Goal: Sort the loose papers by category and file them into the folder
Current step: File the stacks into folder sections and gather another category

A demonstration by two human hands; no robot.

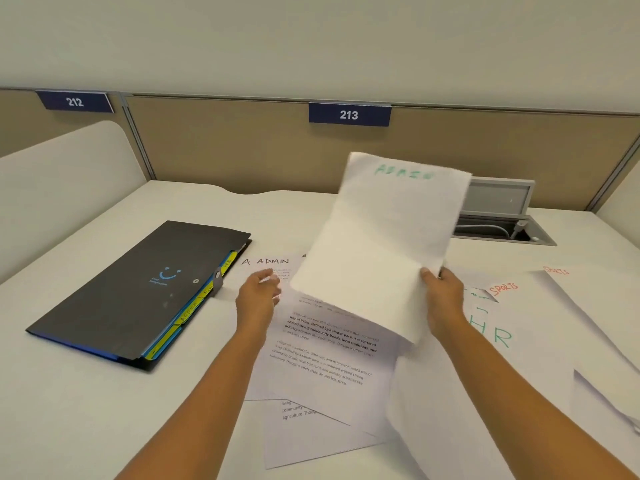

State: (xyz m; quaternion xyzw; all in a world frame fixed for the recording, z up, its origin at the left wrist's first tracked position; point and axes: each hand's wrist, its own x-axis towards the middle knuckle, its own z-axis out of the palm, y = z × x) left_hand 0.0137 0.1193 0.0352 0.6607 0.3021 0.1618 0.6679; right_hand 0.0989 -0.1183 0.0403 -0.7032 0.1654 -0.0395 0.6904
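My right hand (pixel 441 292) grips a white sheet (pixel 377 244) by its lower right edge and holds it raised above the desk; green letters reading ADMIN run across its top. My left hand (pixel 258 296) hovers with loosely curled fingers over a printed sheet headed ADMIN (pixel 266 262), just left of the raised sheet, and whether it touches that paper is unclear. More printed pages (pixel 322 362) lie spread under both arms. At the left lies the dark folder (pixel 138 289), closed, with yellow and blue tabs along its right edge.
Sheets marked SPORTS (pixel 504 288) and HR (pixel 491 336) lie at the right, with another large sheet (pixel 595 306) beyond them. An open cable tray (pixel 502 226) with a raised lid sits at the back right. Beige partitions bound the desk.
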